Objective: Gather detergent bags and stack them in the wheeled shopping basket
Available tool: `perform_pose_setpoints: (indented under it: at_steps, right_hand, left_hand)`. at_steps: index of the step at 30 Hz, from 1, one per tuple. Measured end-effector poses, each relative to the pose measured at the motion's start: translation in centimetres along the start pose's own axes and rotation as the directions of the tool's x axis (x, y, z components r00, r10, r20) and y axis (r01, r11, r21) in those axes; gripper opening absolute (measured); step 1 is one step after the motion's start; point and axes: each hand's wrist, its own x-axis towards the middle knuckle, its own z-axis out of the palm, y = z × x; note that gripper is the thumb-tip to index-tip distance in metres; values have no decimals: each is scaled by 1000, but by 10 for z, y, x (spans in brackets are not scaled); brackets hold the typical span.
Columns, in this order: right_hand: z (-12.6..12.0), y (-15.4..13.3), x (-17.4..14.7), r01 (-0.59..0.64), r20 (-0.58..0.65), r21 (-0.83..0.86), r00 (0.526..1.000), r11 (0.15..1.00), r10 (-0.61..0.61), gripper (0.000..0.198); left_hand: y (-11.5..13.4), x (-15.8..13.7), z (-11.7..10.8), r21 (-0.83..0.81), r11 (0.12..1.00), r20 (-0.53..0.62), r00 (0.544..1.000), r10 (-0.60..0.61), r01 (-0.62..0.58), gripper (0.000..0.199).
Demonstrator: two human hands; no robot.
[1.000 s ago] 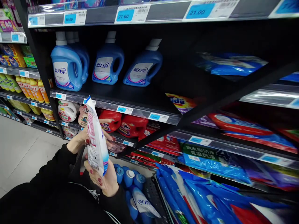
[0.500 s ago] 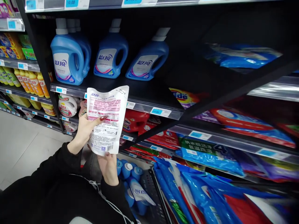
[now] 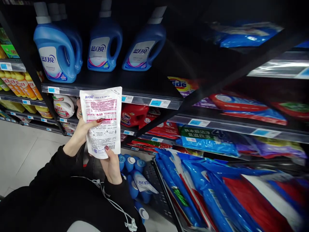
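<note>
Reading back label of pouch (image 3: 102,120). Left hand (image 3: 80,133) pinching its edge, right hand (image 3: 111,166) gripping the bottom. Next: likely shelf or basket, steady two-hand hold.

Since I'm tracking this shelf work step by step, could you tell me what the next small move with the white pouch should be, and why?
Probably hold the white pouch steady, print facing the camera: the left hand grips its side, the right hand props its bottom edge.
</note>
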Motion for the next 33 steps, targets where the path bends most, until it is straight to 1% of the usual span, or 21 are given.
perform_pose_setpoints:
  at_steps: [2,4,7,8,10,11,13,15,16,17,18,20,21,22,23,24,25,27,28,30,33]
  right_hand:
    - [-12,2,3,-11,17,-62,1000,998,13,60]
    - [-29,-5,6,-26,82,-237,996,971,46,47]
    - [-53,-38,3,23,141,-540,988,841,64,37]
    - [-58,-54,1,60,116,-591,993,804,11,38]
    - [-65,-94,-2,153,17,-627,983,764,-183,47]
    - [-67,-115,-1,191,-42,-627,960,755,-278,49]
    - [-73,-155,4,211,-168,-612,907,762,-387,40]
    - [-82,-186,14,138,-287,-607,880,783,-378,36]
    - [-87,-198,19,79,-311,-639,883,765,-351,38]
    - [-93,-206,22,21,-297,-707,898,707,-323,38]
    - [-99,-210,23,-27,-247,-803,924,595,-292,34]
    - [-110,-207,16,-70,-120,-971,970,229,-212,24]
    - [-116,-201,9,-80,-85,-996,982,32,-168,21]
    - [-122,-191,0,-96,-78,-986,988,-135,-130,18]
    - [-130,-179,-9,-125,-100,-958,989,-258,-107,16]
    - [-141,-164,-18,-170,-145,-926,984,-336,-99,15]
    - [-155,-149,-26,-226,-204,-898,974,-378,-98,17]
    - [-190,-118,-33,-367,-340,-850,930,-377,-139,23]
    - [-211,-104,-32,-439,-405,-831,899,-341,-169,24]
    - [-255,-83,-23,-559,-513,-795,827,-238,-229,26]
    - [-307,-68,1,-641,-591,-754,757,-143,-278,27]
  left_hand:
    - [-1,1,-3,13,1000,-50,999,12,-11,48]
    - [-5,-1,-9,34,999,-98,995,-3,6,46]
    - [-17,-5,-20,136,986,-117,990,-83,99,44]
    - [-22,-4,-23,188,971,-94,987,-129,145,44]
    - [-35,0,-23,304,925,21,969,-247,230,42]
    - [-42,3,-19,363,896,113,943,-313,254,41]
    - [-58,13,-4,481,841,308,851,-426,247,38]
    - [-77,23,20,575,799,472,727,-498,175,36]
    - [-88,28,34,603,785,530,664,-526,140,35]
    - [-99,32,47,618,777,573,610,-548,118,34]
    - [-112,35,59,621,777,609,560,-562,104,33]
    - [-137,40,75,617,783,667,478,-571,75,33]
    - [-149,42,79,616,786,683,462,-566,51,33]
    - [-161,44,78,615,788,693,466,-550,16,35]
    - [-170,45,73,613,789,696,492,-524,-27,38]
    - [-178,47,64,618,784,683,537,-496,-62,42]
    - [-185,48,50,633,770,648,595,-475,-75,46]
    - [-192,48,13,700,714,523,699,-487,-26,51]
    - [-194,46,-8,741,671,447,727,-522,26,50]
    - [-193,38,-52,799,589,324,736,-594,123,45]
    - [-182,17,-105,808,553,248,733,-633,204,42]
